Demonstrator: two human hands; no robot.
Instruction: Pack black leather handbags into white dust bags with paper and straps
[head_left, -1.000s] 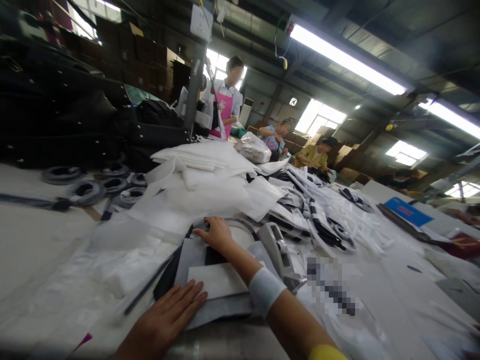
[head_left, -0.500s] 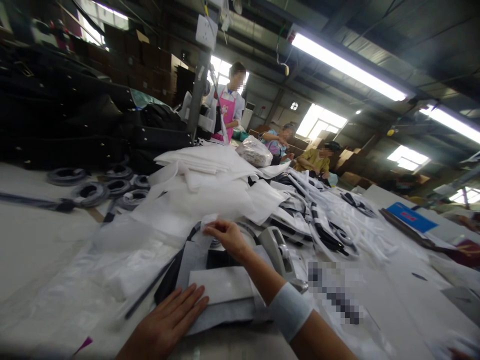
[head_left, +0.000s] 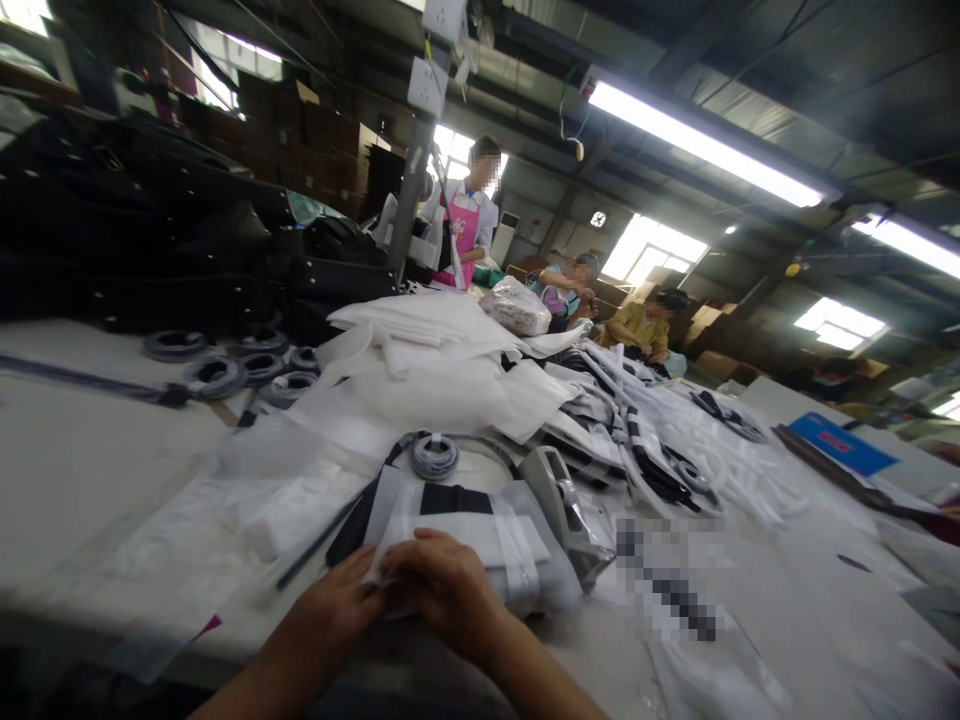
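In front of me lies a black bag point(head_left: 455, 499), partly covered by white packing sheets, with its dark handle arched at the back. A thin white foam strip point(head_left: 389, 508) runs over the bag's left side toward me. My right hand point(head_left: 453, 588) has its fingers curled over the near end of this strip. Right beside it, my left hand point(head_left: 339, 607) is closed at the same end, its fingertips partly hidden. On the right side, clear tape or film point(head_left: 519, 560) crosses the white wrapping. A coiled dark strap point(head_left: 433, 456) in film sits behind the bag, inside the handle's arch.
A grey tape dispenser point(head_left: 553, 495) stands against the bag's right side. Behind are piled white foam sheets point(head_left: 427, 385), wrapped straps point(head_left: 645, 455) and several coils point(head_left: 214, 376). Black bags point(head_left: 165, 235) are heaped at left. Co-workers point(head_left: 466, 225) are farther back.
My right hand has come down from behind the bag to its near side, bringing the foam strip over. The left hand, flat on the wrapping before, has closed beside it. The coil is uncovered.
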